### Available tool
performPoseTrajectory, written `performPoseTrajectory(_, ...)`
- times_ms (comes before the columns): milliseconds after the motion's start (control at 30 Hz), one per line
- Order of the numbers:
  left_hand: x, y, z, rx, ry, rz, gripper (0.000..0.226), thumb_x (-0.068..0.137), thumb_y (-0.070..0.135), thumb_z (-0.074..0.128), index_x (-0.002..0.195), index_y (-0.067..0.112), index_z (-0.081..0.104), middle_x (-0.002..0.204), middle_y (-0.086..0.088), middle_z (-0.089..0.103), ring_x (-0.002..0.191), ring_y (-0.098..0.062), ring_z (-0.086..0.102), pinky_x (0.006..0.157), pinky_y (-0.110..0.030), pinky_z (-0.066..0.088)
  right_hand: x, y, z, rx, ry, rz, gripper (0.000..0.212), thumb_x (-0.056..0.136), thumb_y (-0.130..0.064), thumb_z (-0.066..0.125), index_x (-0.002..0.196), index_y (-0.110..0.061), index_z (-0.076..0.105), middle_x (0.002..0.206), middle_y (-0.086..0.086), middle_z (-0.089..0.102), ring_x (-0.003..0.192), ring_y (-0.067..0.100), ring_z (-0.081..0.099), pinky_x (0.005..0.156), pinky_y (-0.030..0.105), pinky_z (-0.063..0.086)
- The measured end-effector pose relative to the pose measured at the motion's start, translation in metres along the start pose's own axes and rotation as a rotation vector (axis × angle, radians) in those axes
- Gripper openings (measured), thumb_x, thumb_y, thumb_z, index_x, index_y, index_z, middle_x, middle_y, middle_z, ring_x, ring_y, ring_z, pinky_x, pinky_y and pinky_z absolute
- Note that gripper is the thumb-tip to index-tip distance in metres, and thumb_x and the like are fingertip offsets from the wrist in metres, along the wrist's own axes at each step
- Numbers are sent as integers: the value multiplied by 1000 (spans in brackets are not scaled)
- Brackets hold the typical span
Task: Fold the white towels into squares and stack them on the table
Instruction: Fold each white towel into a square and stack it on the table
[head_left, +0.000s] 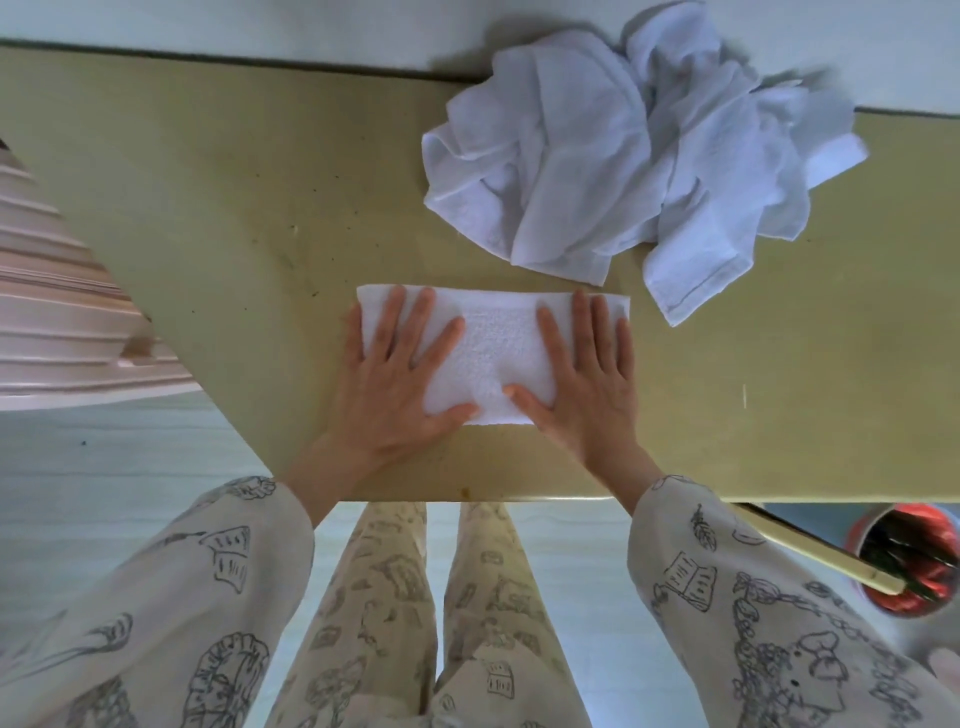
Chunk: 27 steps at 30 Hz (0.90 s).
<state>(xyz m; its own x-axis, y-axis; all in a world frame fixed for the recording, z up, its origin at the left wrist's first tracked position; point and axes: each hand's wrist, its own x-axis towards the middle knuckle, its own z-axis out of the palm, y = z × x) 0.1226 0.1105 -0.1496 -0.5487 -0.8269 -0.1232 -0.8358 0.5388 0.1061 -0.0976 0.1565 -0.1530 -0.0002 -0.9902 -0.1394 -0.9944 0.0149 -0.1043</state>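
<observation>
On the folded towel (493, 345), both hands (488, 389) lie flat.

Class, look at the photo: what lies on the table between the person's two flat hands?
In the head view, the middle of the folded white towel lies between the left hand and right hand, both pressing flat on it.

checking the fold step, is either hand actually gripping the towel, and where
Nothing is gripped: left hand and right hand press flat on the folded towel, one on each end.
</observation>
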Motion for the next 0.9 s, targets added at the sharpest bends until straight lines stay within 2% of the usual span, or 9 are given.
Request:
performPoseTrajectory(133,1,2,-2,-7,-49,-30,86,78,79,27,144,23,28,152,-15,22,141,-34,16,108,-65,10,-1,1,-3,22,8,-17,87,80,-79,20,145,-20,24,151,23,21,141,34,14,115,48,6)
performPoseTrajectory(300,-3,27,-13,-59,-44,-138,66,91,53,24,144,14,27,153,-17,18,142,-31,14,109,-59,-4,-1,3,-3,23,18,-54,87,80,-79,19,145,-21,22,151,25,20,141,35,12,115,49,6)
performPoseTrajectory(400,-8,34,-10,-81,-65,-146,71,91,56,24,145,11,23,154,-15,17,143,-28,14,112,-58,-1,-2,1,-1,26,40,-54,84,81,-77,25,144,-20,26,150,24,23,140,35,15,115,50,9)
performPoseTrajectory(500,-7,30,-6,-40,-84,-106,77,89,63,26,145,10,26,152,-16,21,142,-29,18,113,-58,5,-2,2,1,5,81,-57,78,83,-71,33,143,-21,29,149,22,27,140,34,20,114,51,15)
performPoseTrajectory(600,-8,25,-9,-62,-129,-77,75,90,63,20,145,12,25,153,-15,19,142,-28,16,113,-57,7,-3,4,-1,4,73,-48,69,90,-64,27,144,-22,29,150,20,27,141,31,21,115,47,16)
performPoseTrajectory(700,-12,16,-18,-183,-68,-88,60,96,47,19,145,12,22,153,-14,19,142,-26,13,115,-48,7,-6,2,-10,65,33,-16,63,95,-57,17,145,-20,24,151,20,24,141,32,20,116,45,11)
performPoseTrajectory(733,-14,12,-22,-227,-6,-146,53,97,38,26,143,10,26,151,-15,25,140,-27,18,115,-45,11,-5,-1,-14,89,33,0,61,96,-54,15,145,-19,23,151,20,24,141,33,20,116,45,9)
performPoseTrajectory(800,-18,6,-32,-286,131,-387,40,94,21,39,131,5,41,137,-19,43,127,-32,34,105,-43,25,-3,-13,-19,133,41,9,57,98,-47,13,146,-19,22,152,19,23,142,32,19,116,46,6)
performPoseTrajectory(900,-18,3,-44,-403,152,-814,29,92,22,51,112,1,54,114,-21,51,107,-36,41,93,-41,32,5,-37,-16,139,48,-78,52,99,-41,19,143,-16,29,151,17,27,141,30,18,115,49,7)
